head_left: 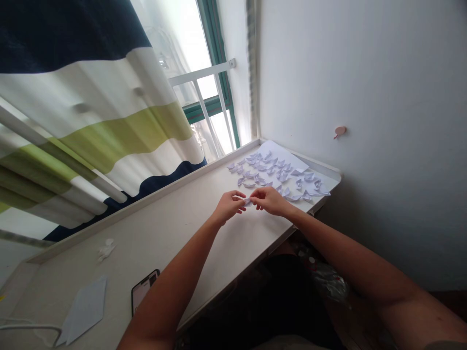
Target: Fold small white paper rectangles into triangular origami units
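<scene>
Over the white desk point(171, 238), my left hand point(230, 205) and my right hand point(269, 200) meet at a small folded piece of white paper point(248, 202). Fingertips of both hands pinch it, one hand at each side, and they cover much of its shape. Just beyond my hands lie many small folded paper boats point(272, 167), spread across the far right part of the desk. Some rest on flat white paper sheets point(286, 154) in the corner.
At the lower left are a phone point(144, 289), partly behind my left forearm, paper sheets point(85, 308), a crumpled white item point(105, 249) and a white cable point(32, 327). A raised rim runs along the desk's back under the curtain point(109, 126). A wall point(365, 73) stands right.
</scene>
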Demonstrator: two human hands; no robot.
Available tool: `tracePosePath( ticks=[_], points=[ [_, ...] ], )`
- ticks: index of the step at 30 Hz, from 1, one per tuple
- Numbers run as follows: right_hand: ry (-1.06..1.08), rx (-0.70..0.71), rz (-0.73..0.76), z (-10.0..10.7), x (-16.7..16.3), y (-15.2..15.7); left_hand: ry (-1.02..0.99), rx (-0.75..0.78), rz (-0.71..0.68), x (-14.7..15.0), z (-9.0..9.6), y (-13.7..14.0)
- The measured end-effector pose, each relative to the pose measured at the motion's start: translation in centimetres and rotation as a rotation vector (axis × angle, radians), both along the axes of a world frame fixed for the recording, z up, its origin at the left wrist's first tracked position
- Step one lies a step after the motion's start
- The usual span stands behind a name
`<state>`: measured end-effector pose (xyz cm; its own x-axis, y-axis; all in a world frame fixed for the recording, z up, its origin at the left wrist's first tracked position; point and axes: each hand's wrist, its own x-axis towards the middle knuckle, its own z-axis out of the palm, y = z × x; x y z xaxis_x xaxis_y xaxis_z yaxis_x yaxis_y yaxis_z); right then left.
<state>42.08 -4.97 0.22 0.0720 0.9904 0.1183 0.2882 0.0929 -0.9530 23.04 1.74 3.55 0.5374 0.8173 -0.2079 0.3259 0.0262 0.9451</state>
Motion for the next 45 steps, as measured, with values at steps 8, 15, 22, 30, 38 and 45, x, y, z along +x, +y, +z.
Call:
tracePosePath(
  ticks=[8,15,22,30,38,45],
  points=[
    [-0.369,-0.010,0.008,2.7,1.0,9.2,0.074,0.195,0.124,1.3,-0.5,7.0],
    [-0.558,-0.098,0.004,2.9,1.4,19.0,0.177,0.330,0.197,2.5,-2.6,13.9],
    [-0.651,-0.100,-0.041,0.9,1.9,20.4,0.195,0.307,0.089,2.5,-4.5,14.4],
    [-0.604,0.006,-0.124,1.2,0.8,18.2,0.163,0.347,0.153,2.5,-4.0,14.4],
    [-0.418,0.161,0.230,2.6,-13.4,16.7,0.167,0.448,0.496,-14.2,-0.9,8.4],
    [-0.409,0.300,0.901,2.0,-36.4,10.6,0.487,0.673,0.912,-37.4,-1.0,-5.4]
  ],
)
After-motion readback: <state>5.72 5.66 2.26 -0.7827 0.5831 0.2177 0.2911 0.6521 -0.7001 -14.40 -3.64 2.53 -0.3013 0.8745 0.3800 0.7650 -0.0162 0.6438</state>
